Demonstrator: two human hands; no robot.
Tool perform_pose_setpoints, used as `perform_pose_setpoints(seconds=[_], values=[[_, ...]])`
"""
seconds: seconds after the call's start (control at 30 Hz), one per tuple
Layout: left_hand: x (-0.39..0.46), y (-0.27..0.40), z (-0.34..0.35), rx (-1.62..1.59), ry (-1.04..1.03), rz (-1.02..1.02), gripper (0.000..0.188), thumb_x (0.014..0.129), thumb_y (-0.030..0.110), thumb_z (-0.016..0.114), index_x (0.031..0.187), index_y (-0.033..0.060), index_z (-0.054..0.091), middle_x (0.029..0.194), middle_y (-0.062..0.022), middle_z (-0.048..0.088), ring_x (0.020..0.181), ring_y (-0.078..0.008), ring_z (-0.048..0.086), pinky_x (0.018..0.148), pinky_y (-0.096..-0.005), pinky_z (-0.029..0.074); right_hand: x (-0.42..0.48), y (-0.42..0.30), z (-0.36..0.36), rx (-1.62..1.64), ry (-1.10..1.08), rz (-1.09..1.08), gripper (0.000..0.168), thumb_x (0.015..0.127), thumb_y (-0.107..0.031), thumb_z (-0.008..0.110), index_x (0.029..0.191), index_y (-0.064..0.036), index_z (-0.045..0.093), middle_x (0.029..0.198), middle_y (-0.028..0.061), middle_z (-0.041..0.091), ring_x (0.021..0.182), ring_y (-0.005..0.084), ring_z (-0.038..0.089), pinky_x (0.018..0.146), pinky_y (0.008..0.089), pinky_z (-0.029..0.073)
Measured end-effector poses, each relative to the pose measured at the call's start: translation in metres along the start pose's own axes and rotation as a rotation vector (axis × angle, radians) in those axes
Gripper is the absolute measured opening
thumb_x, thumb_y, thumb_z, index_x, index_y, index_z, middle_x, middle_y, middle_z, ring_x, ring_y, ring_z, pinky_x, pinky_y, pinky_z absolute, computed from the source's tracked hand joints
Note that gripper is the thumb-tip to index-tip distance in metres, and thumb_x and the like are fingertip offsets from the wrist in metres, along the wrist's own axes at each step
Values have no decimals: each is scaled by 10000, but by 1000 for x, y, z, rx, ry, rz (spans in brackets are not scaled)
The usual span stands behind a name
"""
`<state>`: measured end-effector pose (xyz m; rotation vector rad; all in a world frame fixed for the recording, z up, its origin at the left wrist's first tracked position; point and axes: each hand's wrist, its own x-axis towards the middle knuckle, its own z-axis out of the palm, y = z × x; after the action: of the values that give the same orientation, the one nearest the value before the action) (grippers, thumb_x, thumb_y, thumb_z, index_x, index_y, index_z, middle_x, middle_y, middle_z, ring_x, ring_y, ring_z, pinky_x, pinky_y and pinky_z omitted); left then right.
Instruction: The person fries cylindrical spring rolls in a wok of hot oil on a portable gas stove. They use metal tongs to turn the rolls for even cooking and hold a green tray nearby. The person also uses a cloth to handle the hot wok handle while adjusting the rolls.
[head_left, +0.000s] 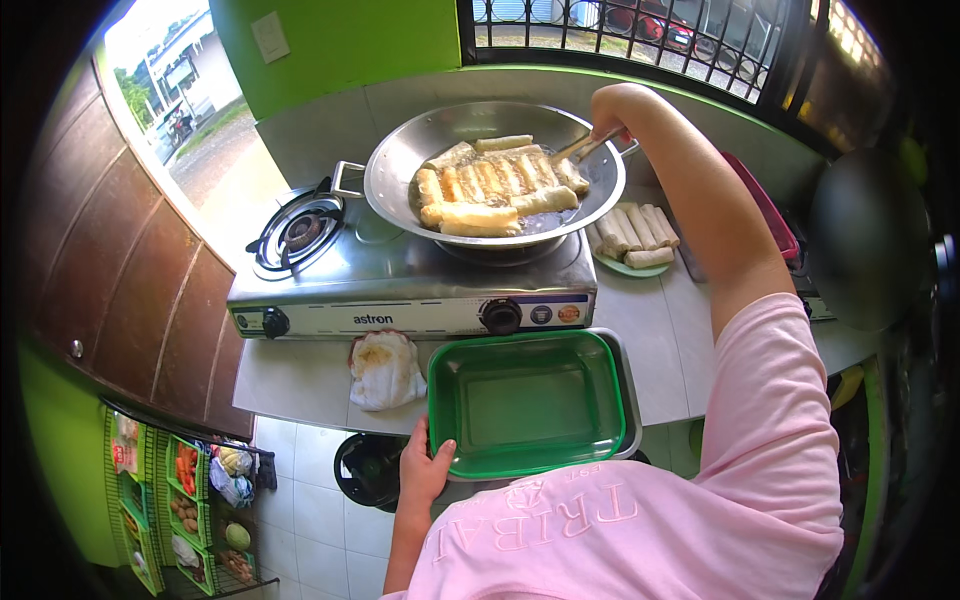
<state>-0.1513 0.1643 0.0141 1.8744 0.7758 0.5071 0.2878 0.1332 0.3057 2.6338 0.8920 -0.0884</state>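
Spring rolls (491, 180) fry in bubbling oil in a large metal wok (397, 161) on the right burner of a two-burner gas stove (420, 274). My right hand (609, 116) holds wooden tongs or sticks (574, 148) at the wok's right side; their tips are among the rolls, and their exact kind is unclear. With its thumb over the rim, my left hand (430, 463) grips the lower left edge of a green plastic tray (525, 405). This tray rests on a metal tray (630, 375) at the counter's front edge. Uncooked rolls (637, 229) lie on a green plate (634, 268) right of the stove.
A stained white cloth (386, 371) lies on the counter (292, 375) left of the trays. The left burner (302, 232) holds no pan. A black bin (367, 469) stands on the floor below, near a rack (187, 502) of vegetables. A red-rimmed object (761, 206) is beyond my right arm.
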Motion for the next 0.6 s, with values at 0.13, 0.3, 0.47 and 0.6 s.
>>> perform_pose_setpoints(seconds=[0.13, 0.3, 0.47, 0.6], values=[[2, -6, 2, 3, 20, 49, 506, 770, 74, 625, 1243, -2, 458, 1084, -167, 608, 977, -238, 604, 853, -311, 450, 16, 7, -1, -43, 55, -38, 332, 765, -364, 650, 805, -39, 699, 738, 110, 666, 644, 255, 638, 621, 397, 506], [1, -6, 3, -15, 22, 11, 494, 770, 70, 622, 1234, 0, 468, 1077, -163, 610, 964, -241, 607, 844, -311, 452, 23, 7, -2, 4, 19, 23, 321, 766, -351, 653, 809, -36, 698, 731, 106, 668, 647, 245, 639, 622, 396, 507], [0, 2, 3, 7, 19, -17, 498, 767, 69, 623, 1236, 2, 466, 1073, -162, 609, 954, -246, 608, 837, -310, 455, 31, 6, -1, 9, -29, -15, 316, 760, -343, 657, 792, -32, 700, 716, 103, 668, 647, 241, 635, 623, 391, 505], [0, -6, 5, 34, 31, -6, 506, 766, 77, 629, 1238, 3, 462, 1078, -164, 606, 951, -249, 608, 834, -313, 456, 40, 3, 6, -57, 2, -58, 303, 759, -330, 656, 762, -29, 699, 685, 100, 662, 627, 231, 629, 609, 389, 503]])
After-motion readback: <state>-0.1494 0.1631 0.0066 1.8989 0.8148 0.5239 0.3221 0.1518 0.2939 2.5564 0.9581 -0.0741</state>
